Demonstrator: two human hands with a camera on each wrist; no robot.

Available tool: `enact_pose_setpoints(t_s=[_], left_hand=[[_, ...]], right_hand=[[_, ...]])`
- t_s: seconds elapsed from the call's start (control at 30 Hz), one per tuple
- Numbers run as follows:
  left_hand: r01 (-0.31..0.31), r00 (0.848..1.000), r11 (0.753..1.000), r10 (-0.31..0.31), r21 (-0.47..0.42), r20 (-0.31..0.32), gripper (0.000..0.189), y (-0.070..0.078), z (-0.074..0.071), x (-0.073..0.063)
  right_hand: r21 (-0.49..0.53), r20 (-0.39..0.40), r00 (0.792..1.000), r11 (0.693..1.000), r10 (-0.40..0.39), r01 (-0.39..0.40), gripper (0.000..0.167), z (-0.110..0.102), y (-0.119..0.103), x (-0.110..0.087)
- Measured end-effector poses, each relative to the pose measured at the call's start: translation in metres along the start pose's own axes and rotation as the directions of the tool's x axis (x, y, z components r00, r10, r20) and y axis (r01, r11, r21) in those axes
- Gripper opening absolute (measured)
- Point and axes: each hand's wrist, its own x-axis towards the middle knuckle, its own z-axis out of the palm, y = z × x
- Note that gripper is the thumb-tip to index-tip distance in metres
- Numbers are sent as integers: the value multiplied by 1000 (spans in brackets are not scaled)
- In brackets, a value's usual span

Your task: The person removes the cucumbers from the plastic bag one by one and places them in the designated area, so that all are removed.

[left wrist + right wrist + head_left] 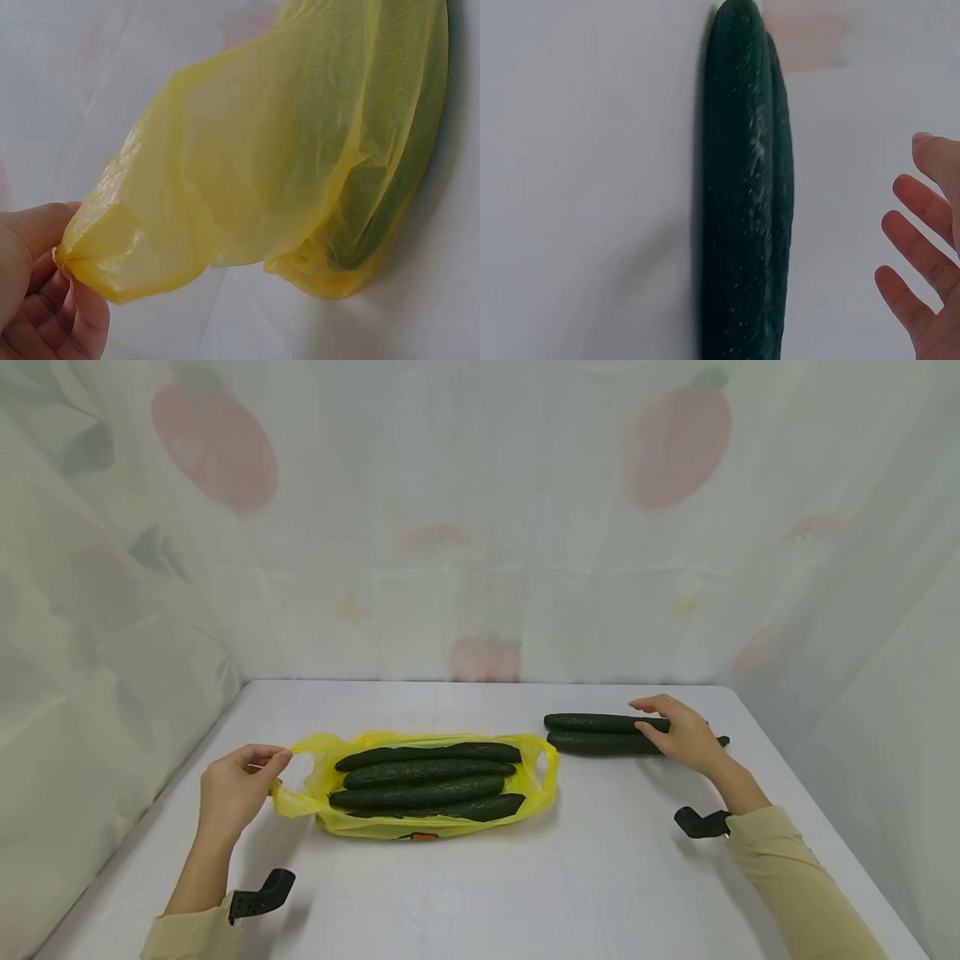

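Observation:
My left hand (234, 789) pinches one handle of a yellow plastic bag (360, 828) between thumb and fingers, pulling that side out to the left. In the left wrist view the bag's thin film (240, 150) stretches away from the fingertips. Several dark green cucumbers (427, 771) lie side by side in the bag's wide mouth. To the right, two more cucumbers (600, 743) lie together on the table. Over their right part is my right hand (682, 735), fingers spread and nothing gripped. The right wrist view shows its parted fingers beside the cucumber pair (739, 187).
The white table (480, 902) has rounded back corners. Pale curtains with faded fruit prints (480, 527) hang behind it and along both sides. A black wrist camera mount (262, 893) sticks out from the left sleeve, another (701, 823) from the right.

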Motion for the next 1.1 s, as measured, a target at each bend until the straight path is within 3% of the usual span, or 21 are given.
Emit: enact_pose_setpoints(t_s=[0.27, 0.5, 0.73, 1.1], left_hand=[[-12, 1000, 1000, 12, -5, -2, 44, -1, 0, 0], [-7, 1000, 1000, 7, -6, -2, 43, 0, 1, 0], [-8, 1000, 1000, 8, -2, -5, 42, 0, 1, 1], [3, 1000, 1000, -3, 12, -2, 42, 2, 3, 1]], right_hand=[[78, -9, 999, 996, 32, -32, 42, -6, -21, 8], [162, -74, 996, 984, -56, 68, 45, -12, -46, 21], [225, -108, 993, 972, -47, 70, 47, -11, -70, 34], [330, 10, 998, 942, -64, 58, 43, 3, -95, 47]])
